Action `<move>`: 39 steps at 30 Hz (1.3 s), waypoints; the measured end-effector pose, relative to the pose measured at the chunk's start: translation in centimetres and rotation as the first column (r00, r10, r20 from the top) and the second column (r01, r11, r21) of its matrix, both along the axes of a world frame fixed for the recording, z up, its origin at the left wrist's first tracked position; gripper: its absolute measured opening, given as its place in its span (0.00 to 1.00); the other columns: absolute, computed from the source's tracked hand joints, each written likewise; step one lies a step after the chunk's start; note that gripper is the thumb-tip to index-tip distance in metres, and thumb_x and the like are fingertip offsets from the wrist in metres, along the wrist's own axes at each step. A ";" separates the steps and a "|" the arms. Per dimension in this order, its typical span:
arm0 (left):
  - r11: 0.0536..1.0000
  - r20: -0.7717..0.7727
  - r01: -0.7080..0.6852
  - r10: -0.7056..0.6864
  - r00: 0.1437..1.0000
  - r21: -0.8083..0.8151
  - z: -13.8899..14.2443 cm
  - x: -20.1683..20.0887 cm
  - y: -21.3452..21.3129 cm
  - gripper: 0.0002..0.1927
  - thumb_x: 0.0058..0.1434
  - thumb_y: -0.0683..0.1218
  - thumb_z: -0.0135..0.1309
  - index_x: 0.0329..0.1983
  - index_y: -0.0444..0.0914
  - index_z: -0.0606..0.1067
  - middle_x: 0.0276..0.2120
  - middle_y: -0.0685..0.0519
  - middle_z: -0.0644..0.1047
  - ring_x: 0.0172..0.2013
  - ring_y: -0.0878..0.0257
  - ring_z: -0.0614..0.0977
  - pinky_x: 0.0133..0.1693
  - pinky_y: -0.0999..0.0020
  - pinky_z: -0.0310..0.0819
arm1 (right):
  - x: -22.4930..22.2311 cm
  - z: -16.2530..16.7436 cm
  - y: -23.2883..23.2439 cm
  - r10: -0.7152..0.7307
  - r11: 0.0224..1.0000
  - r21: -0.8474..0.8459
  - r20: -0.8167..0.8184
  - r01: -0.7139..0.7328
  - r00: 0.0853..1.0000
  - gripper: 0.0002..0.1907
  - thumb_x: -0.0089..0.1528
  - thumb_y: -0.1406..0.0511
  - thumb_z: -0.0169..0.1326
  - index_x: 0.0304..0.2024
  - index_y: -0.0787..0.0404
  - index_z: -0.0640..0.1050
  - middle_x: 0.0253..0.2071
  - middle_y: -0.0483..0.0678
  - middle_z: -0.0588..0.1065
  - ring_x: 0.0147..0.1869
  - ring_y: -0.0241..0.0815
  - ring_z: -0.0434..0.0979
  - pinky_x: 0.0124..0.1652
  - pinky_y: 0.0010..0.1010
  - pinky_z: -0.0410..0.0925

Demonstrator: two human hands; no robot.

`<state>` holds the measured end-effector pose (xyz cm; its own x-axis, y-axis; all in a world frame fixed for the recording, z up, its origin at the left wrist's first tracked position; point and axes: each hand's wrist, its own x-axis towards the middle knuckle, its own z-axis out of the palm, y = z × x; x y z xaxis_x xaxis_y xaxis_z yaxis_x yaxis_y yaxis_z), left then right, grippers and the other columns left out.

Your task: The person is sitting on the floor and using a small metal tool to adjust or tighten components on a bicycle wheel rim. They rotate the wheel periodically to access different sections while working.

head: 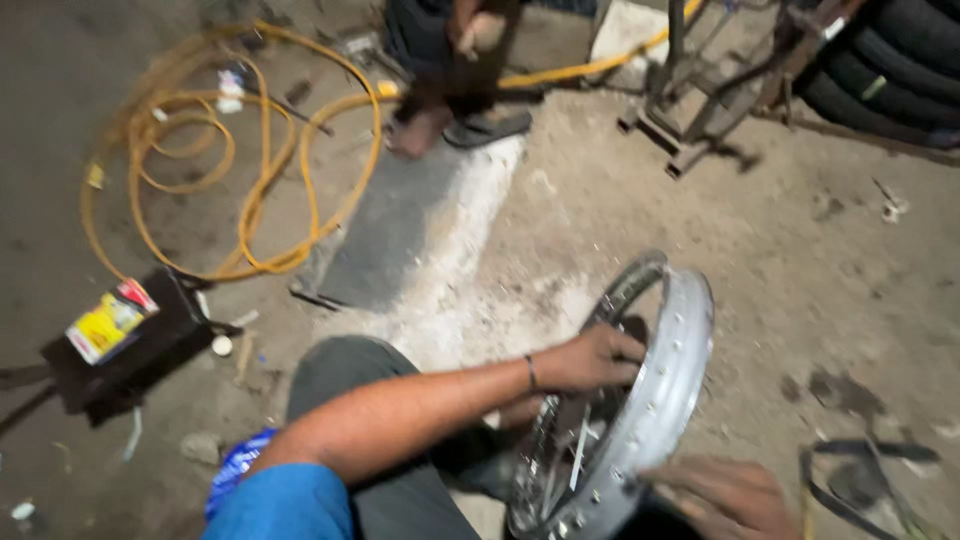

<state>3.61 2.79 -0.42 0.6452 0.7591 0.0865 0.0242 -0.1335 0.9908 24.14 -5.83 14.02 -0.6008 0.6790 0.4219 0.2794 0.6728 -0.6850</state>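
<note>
A bare silver spoked wheel rim point(668, 380) stands tilted on the dirt floor in front of me. My left hand point(592, 358) reaches across my knee and grips the rim's near edge by the spokes. My right hand point(722, 495), blurred at the bottom edge, rests against the rim's lower part; I cannot tell whether it holds anything. My knee in dark trousers point(345, 372) sits under the left arm.
A coiled yellow hose point(240, 160) lies at the back left. A dark box with a yellow label point(118, 338) sits on the left. Another person's sandalled feet point(455, 125) stand at the top. A metal stand point(700, 110) and stacked tyres point(890, 70) are top right. A black rubber strip point(850, 480) lies lower right.
</note>
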 end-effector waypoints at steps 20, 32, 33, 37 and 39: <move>0.994 0.149 -0.030 0.046 0.988 -0.104 3.0 1.0 -0.6 0.13 0.64 0.43 0.59 0.50 0.36 0.80 0.39 0.58 0.82 0.41 0.72 0.81 0.44 0.72 0.79 | 4.4 -8.8 0.6 -0.671 0.548 -0.605 0.094 0.577 0.735 0.23 0.69 0.56 0.47 0.29 0.66 0.81 0.19 0.44 0.75 0.21 0.32 0.66 0.23 0.27 0.61; 0.986 0.116 -0.152 0.158 0.981 -0.061 1.8 1.6 -0.3 0.17 0.57 0.41 0.63 0.50 0.34 0.79 0.41 0.51 0.83 0.42 0.67 0.82 0.47 0.70 0.78 | 0.7 -3.6 -1.3 -0.700 0.702 -0.165 0.014 0.692 0.714 0.18 0.71 0.61 0.44 0.46 0.66 0.81 0.39 0.53 0.80 0.34 0.45 0.76 0.39 0.35 0.68; 0.988 0.134 -0.119 0.131 0.982 -0.098 1.4 1.6 -0.1 0.17 0.58 0.41 0.62 0.50 0.34 0.79 0.42 0.50 0.83 0.43 0.67 0.82 0.47 0.69 0.78 | 0.8 -3.0 -1.4 -0.742 0.649 -0.282 -0.031 0.707 0.670 0.18 0.71 0.62 0.42 0.45 0.65 0.81 0.40 0.53 0.80 0.31 0.47 0.76 0.36 0.36 0.68; 0.995 0.067 -0.103 0.102 0.992 -0.002 0.0 1.1 0.3 0.17 0.59 0.42 0.60 0.51 0.33 0.80 0.43 0.50 0.83 0.43 0.66 0.82 0.48 0.68 0.78 | 0.8 -1.1 -1.3 -0.664 0.636 0.358 -0.198 0.684 0.721 0.18 0.77 0.63 0.40 0.50 0.68 0.79 0.52 0.58 0.78 0.58 0.55 0.77 0.63 0.41 0.65; 0.989 0.047 -0.098 0.094 0.995 0.114 -0.4 0.6 0.3 0.17 0.62 0.44 0.59 0.53 0.33 0.80 0.41 0.50 0.82 0.42 0.65 0.82 0.47 0.68 0.77 | 0.2 -0.6 -1.1 -0.655 0.590 0.442 -0.227 0.676 0.720 0.21 0.77 0.62 0.38 0.51 0.72 0.77 0.56 0.61 0.77 0.64 0.59 0.75 0.69 0.46 0.61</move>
<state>4.26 3.09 -0.84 0.5640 0.8006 0.2023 0.0021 -0.2464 0.9692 24.33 -6.92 13.39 -0.0393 0.5949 0.8028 0.7628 0.5369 -0.3605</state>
